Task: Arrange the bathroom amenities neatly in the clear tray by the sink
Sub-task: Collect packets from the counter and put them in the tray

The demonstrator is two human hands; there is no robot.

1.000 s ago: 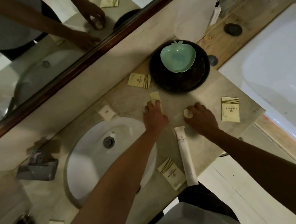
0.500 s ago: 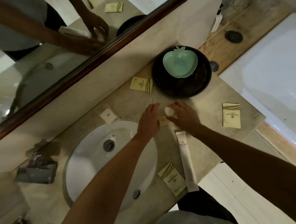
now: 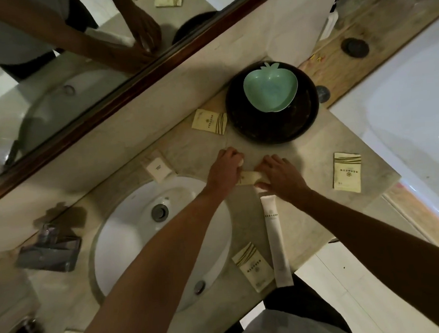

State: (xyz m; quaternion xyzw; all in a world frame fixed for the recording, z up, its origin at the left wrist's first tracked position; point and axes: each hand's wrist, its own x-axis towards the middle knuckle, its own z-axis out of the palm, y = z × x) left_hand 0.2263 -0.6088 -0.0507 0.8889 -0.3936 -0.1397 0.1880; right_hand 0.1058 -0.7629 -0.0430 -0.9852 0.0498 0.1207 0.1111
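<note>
Stone counter (image 3: 314,156): a small packet (image 3: 249,177) lies mid-counter between both hands. Left hand (image 3: 225,170) curls onto its left end; right hand (image 3: 280,174) pinches its right end, palms down.

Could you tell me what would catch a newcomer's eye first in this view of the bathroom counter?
Probably the mint-green apple-shaped dish, sitting inside a dark round tray at the back of the counter. Just in front of it, the left hand and right hand meet over a small cream packet. Similar sachets and a long white tube lie scattered beside the white sink.
</note>
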